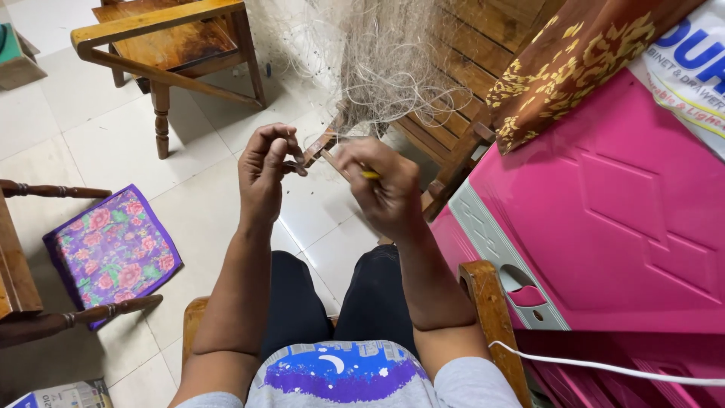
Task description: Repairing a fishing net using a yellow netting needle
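Note:
A pale, fine-stranded fishing net (pixel 385 60) hangs down in front of me, draped over a wooden chair. My left hand (pixel 264 170) pinches strands of the net between thumb and fingertips, level with my right hand. My right hand (pixel 381 189) is closed around a small yellow tool (pixel 370 174), only its tip showing, with thin net threads running to it. Both hands are raised above my knees, about a hand's width apart. A short wooden stick (pixel 321 147) shows between the hands at the net's lower edge.
A pink plastic cabinet (pixel 604 219) stands close on my right, a brown and gold cloth (pixel 574 53) over its top. Wooden chairs (pixel 174 45) stand ahead and left; a floral purple cushion (pixel 113 249) lies on the tiled floor. A white cord (pixel 604 368) crosses lower right.

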